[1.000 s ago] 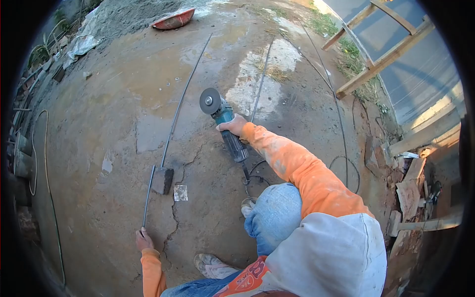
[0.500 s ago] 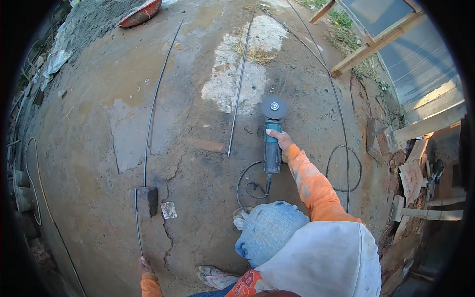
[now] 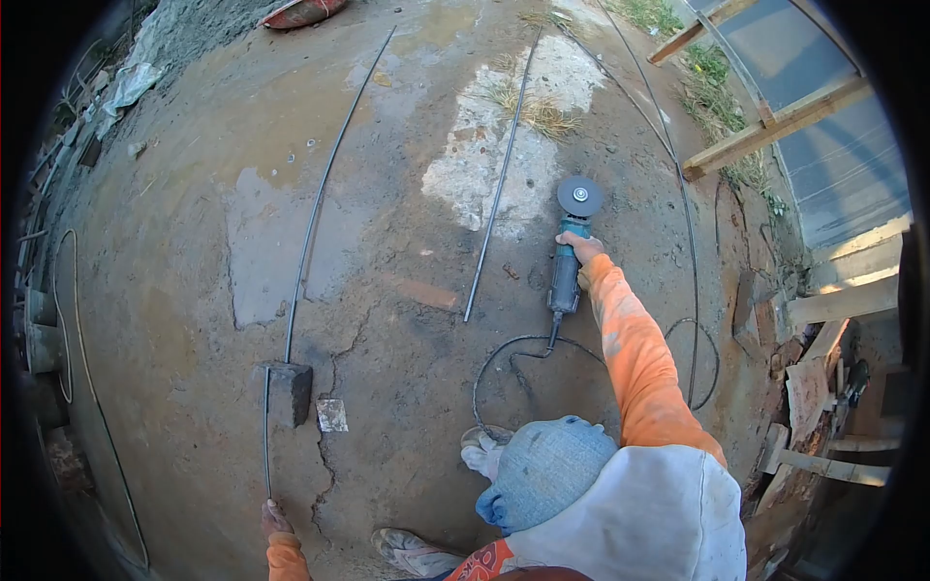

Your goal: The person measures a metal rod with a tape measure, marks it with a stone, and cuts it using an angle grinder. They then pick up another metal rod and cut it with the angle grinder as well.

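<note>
Cracked, damp concrete ground [image 3: 407,320] | left hand [image 3: 274,518] closed round near end of short steel rod [image 3: 266,436], which lies against stone block [image 3: 291,392], near left | right hand [image 3: 581,250] gripping angle grinder [image 3: 565,276], right of centre, just beside loose rod [image 3: 499,189]

Left hand [image 3: 274,518]: fingers closed over the near end of the thin rod [image 3: 265,436], so the rod tip is hidden inside my grip. Right hand [image 3: 581,250] covers the neck of the grinder [image 3: 565,281]; switch not visible. Red basin [image 3: 302,12] cut off by the top edge. My knee [image 3: 542,470] hides most of one shoe [image 3: 481,447]. Disc [image 3: 579,196] markings too small to read.
</note>
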A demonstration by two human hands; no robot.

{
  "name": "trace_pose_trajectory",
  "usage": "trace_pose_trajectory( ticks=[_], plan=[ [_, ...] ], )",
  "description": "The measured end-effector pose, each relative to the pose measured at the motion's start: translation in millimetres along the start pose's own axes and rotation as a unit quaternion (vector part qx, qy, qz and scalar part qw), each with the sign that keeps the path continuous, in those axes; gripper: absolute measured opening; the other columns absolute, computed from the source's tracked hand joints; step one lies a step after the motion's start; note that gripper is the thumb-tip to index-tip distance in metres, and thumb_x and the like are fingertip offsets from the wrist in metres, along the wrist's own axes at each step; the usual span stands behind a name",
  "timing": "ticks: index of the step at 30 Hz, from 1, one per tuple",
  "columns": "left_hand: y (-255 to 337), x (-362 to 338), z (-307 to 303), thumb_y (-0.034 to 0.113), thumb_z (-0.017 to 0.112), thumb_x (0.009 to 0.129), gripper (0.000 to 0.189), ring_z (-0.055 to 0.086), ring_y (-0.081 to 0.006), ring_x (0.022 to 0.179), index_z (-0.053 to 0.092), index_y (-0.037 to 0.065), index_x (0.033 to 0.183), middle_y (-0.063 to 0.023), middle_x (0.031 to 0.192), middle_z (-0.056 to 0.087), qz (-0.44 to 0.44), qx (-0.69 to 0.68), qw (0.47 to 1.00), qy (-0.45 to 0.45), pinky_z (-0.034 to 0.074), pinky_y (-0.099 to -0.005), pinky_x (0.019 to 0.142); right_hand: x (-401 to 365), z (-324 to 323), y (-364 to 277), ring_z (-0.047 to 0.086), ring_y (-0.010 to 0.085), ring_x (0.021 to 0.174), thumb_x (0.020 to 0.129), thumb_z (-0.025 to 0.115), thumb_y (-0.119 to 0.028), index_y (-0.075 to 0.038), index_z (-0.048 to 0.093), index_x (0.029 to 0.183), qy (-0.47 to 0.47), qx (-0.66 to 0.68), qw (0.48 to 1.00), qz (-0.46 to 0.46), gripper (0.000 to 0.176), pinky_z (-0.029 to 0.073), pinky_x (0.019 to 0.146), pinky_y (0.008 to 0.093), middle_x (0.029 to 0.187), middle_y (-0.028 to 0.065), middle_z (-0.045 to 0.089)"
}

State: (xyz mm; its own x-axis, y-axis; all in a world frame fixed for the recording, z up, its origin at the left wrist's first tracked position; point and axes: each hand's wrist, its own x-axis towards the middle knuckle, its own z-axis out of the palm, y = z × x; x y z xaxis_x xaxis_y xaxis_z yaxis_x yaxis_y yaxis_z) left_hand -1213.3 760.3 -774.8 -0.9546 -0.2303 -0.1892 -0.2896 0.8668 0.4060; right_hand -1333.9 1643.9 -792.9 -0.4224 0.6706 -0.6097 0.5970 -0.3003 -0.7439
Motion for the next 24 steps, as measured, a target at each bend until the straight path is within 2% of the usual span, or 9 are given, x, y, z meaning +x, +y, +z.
trace_pose_trajectory(
  ticks=[2,5,9,12,15,19,21,22,24],
  plan=[
    [4.6,-3.6,0.3,0.043,0.037,0.096,0.044,0.045,-0.0141,0.052,0.052,0.006,0.079,-0.0032,0.057,0.046,-0.018,-0.001,1.0,0.006,0.038,-0.0293,0.051,-11.4,4.4,-15.5,0.064,0.0249,0.065,0.057,0.075,-0.035,0.007,0.062,0.09,0.052,-0.089,0.994,-0.044,0.055,0.05,0.062,0.0365,0.081,0.017,0.064],
    [7.9,-5.7,2.4,0.043,0.037,0.096,0.044,0.046,-0.0153,0.054,0.052,0.006,0.079,-0.0042,0.058,0.047,-0.028,-0.003,0.999,0.017,0.038,-0.0307,0.052,-8.5,5.0,-20.9,0.065,0.0282,0.072,0.056,0.074,-0.038,0.008,0.062,0.09,0.09,-0.154,0.98,-0.09,0.058,0.05,0.067,0.0368,0.086,0.0195,0.065],
    [24.1,-9.1,3.3,0.043,0.036,0.096,0.044,0.047,-0.0179,0.056,0.051,0.004,0.081,-0.0062,0.06,0.048,-0.01,-0.014,0.999,0.046,0.039,-0.0337,0.054,-4.5,8.6,-19.4,0.062,0.0352,0.092,0.055,0.07,-0.046,0.01,0.061,0.096,0.127,-0.246,0.955,-0.11,0.07,0.048,0.08,0.0391,0.099,0.026,0.062],
    [12.4,-7.4,3.8,0.043,0.033,0.096,0.045,0.057,-0.0248,0.063,0.055,0.004,0.087,-0.0121,0.07,0.058,-0.031,-0.006,0.999,0.015,0.045,-0.0364,0.06,-14.0,14.7,-26.0,0.06,0.0366,0.097,0.054,0.068,-0.049,0.01,0.062,0.098,0.141,-0.279,0.945,-0.096,0.073,0.046,0.084,0.0399,0.102,0.0272,0.061],
    [16.7,-8.6,6.0,0.045,0.032,0.096,0.047,0.057,-0.025,0.063,0.054,0.005,0.088,-0.012,0.07,0.058,-0.038,0.014,0.999,0.031,0.045,-0.0372,0.06,-18.9,20.4,-31.0,0.062,0.0359,0.092,0.058,0.065,-0.052,0.007,0.064,0.094,0.169,-0.344,0.918,-0.104,0.069,0.046,0.081,0.0404,0.097,0.0258,0.063],
    [36.6,-10.4,1.5,0.045,0.031,0.096,0.047,0.057,-0.0276,0.064,0.054,0.005,0.089,-0.0136,0.069,0.057,-0.04,0.02,0.999,0.018,0.044,-0.0388,0.06,-18.0,15.6,-25.4,0.058,0.0389,0.101,0.06,0.062,-0.055,0.008,0.062,0.101,0.172,-0.339,0.919,-0.1,0.075,0.043,0.088,0.0415,0.104,0.0285,0.06],
    [37.1,-11.6,2.4,0.045,0.03,0.096,0.047,0.057,-0.0357,0.067,0.054,0.005,0.09,-0.0173,0.072,0.057,-0.053,0.035,0.997,0.035,0.043,-0.0426,0.061,-12.5,13.3,-14.9,0.057,0.0392,0.103,0.062,0.061,-0.058,0.008,0.06,0.104,0.183,-0.337,0.916,-0.119,0.079,0.042,0.089,0.0418,0.107,0.0287,0.059],
    [30.3,-10.7,4.9,0.045,0.03,0.096,0.047,0.057,-0.0357,0.067,0.054,0.005,0.09,-0.0173,0.072,0.057,-0.053,0.035,0.997,0.034,0.043,-0.0426,0.061,-12.1,10.9,-11.4,0.056,0.0395,0.105,0.063,0.06,-0.06,0.008,0.058,0.108,0.194,-0.334,0.912,-0.136,0.082,0.042,0.09,0.0421,0.11,0.029,0.058],
    [13.4,-7.5,11.7,0.044,0.03,0.096,0.046,0.055,-0.0425,0.073,0.054,0.005,0.091,-0.0204,0.076,0.057,-0.014,0.051,0.997,0.062,0.042,-0.0462,0.063,-15.4,6.9,-8.7,0.055,0.0395,0.107,0.064,0.059,-0.063,0.008,0.056,0.111,0.18,-0.337,0.915,-0.133,0.085,0.041,0.091,0.0422,0.111,0.0289,0.057]
  ],
)
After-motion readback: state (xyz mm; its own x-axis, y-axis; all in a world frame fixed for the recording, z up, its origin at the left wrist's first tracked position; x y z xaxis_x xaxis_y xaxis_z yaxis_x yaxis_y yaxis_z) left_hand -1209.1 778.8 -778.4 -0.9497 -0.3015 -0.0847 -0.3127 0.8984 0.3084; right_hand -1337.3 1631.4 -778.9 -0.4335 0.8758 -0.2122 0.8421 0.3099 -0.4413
